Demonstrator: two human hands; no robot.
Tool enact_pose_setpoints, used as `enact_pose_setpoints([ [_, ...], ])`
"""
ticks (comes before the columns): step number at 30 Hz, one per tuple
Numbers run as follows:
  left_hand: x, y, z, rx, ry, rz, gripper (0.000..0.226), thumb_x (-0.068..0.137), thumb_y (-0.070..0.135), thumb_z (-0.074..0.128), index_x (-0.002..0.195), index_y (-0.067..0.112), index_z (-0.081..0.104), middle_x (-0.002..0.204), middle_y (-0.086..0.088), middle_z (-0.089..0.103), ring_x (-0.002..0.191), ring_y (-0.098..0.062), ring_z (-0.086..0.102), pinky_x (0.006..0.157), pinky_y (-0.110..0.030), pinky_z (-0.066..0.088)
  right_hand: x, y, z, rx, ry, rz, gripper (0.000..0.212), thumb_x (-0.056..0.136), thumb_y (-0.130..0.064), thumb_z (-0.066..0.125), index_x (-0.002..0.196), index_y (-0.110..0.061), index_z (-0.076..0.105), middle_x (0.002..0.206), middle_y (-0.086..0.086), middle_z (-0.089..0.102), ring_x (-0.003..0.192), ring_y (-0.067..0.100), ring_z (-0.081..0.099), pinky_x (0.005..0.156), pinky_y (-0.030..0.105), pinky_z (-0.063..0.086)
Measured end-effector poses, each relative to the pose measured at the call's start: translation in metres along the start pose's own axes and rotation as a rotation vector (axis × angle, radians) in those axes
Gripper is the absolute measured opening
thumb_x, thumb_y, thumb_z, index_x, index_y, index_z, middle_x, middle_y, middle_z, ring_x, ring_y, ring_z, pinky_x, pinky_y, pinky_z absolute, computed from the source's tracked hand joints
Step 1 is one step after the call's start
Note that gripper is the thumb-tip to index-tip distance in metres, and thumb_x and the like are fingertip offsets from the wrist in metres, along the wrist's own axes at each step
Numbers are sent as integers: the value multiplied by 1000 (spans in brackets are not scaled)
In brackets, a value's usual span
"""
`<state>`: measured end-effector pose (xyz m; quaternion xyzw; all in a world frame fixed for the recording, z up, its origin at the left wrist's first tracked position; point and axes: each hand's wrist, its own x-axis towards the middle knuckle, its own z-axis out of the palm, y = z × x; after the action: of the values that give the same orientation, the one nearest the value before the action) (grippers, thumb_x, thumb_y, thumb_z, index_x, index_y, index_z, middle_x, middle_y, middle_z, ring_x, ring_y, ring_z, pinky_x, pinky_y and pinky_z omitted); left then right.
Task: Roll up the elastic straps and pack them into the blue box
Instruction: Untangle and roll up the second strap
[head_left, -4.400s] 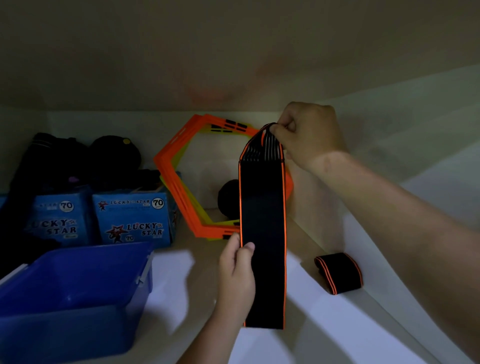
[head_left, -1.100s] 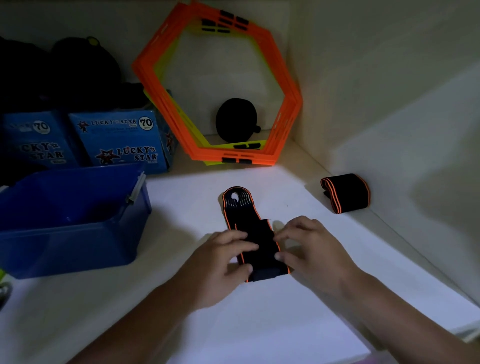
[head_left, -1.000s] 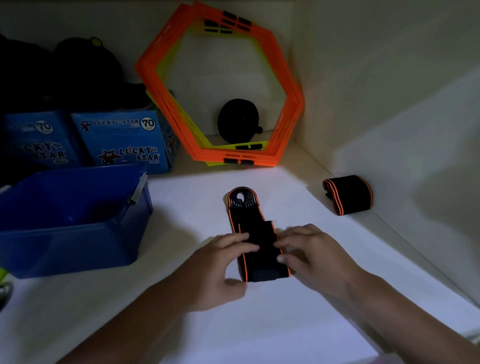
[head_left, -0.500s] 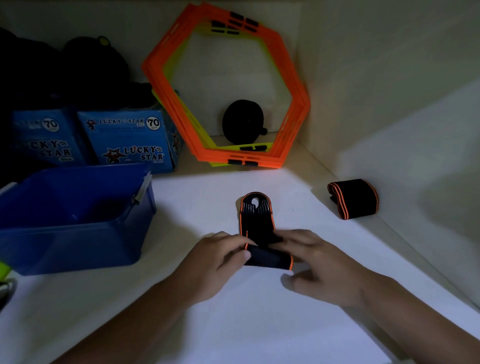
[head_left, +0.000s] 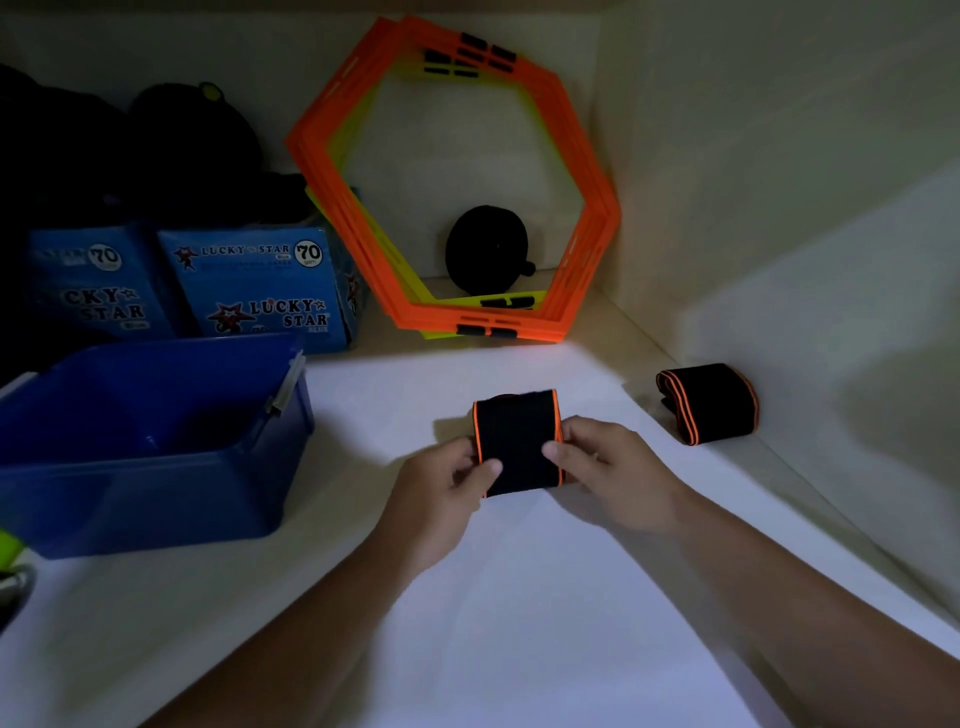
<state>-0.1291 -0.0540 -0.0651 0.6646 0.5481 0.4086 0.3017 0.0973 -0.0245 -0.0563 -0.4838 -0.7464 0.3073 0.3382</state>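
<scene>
Fingers (head_left: 470, 470) of both hands pinch the rolled strap (head_left: 518, 441), its axis lying left-right.

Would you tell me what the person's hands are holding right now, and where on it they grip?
Both hands hold the rolled strap: the left hand pinches its left orange-trimmed edge, the right hand its right edge.

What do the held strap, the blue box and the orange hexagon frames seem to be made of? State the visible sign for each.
Strap: woven elastic fabric, matt black, stitched orange edges.
Blue box: likely moulded plastic, smooth, slight sheen.
Hexagon frames: probably rigid plastic, flat slotted bars.
</scene>
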Motion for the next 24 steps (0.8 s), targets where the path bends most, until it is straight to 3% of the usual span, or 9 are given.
enact_pose_setpoints([
  [3,18,3,5,65,90,-43,44,96,42,60,76,3,61,71,-15,62,64,-29,63,71,-50,57,16,0,5,32,72,88,41,96,-49,53,75,-14,55,67,-9,54,67,13,53,71,49,53],
  [6,34,12,6,202,77,-118,57,100,51,50,77,1,64,79,-23,67,71,-36,71,72,-45,52,28,-3,6,-35,119,163,52,97,-52,49,79,-4,58,66,1,57,65,27,61,72,50,54],
  [8,42,16,6,250,52,-178,58,100,54,47,78,3,65,76,-21,68,72,-35,73,68,-40,51,34,-5,7,-114,141,204,56,99,-51,47,77,0,56,64,7,58,64,35,63,70,45,53],
  [11,49,21,8,284,52,-228,55,100,55,46,72,9,60,65,-11,64,70,-31,74,56,-31,42,41,-5,12,-214,165,253,55,99,-50,46,67,-6,54,61,6,60,62,31,64,67,40,53],
  [14,52,24,8,220,69,-272,51,99,53,50,77,9,65,72,-11,72,65,-29,74,47,-24,40,46,-6,18,-299,184,274,52,98,-48,50,59,-15,50,59,2,57,60,24,59,54,33,43],
  [16,53,22,8,133,81,-285,45,97,47,56,75,9,64,72,-11,70,68,-31,73,51,-26,44,47,-8,21,-348,188,278,49,98,-46,50,59,-16,51,60,1,57,61,23,57,51,30,37],
  [18,53,20,10,41,75,-304,30,97,36,63,73,16,62,72,-4,66,67,-24,66,51,-26,44,48,-7,26,-362,190,282,43,97,-44,50,65,-16,55,65,2,61,67,25,60,55,31,38],
  [20,51,21,11,-102,71,-332,12,96,22,64,87,15,68,81,-2,69,69,-17,65,47,-17,44,47,-9,33,-349,194,278,37,97,-42,48,72,-15,55,71,3,62,73,27,60,59,32,39],
  [24,44,30,17,-298,87,-352,18,97,15,53,99,13,71,84,-3,70,71,-13,64,53,-18,48,47,-20,39,-175,231,265,27,98,-31,42,83,-10,53,94,12,60,87,29,56,68,34,36],
])
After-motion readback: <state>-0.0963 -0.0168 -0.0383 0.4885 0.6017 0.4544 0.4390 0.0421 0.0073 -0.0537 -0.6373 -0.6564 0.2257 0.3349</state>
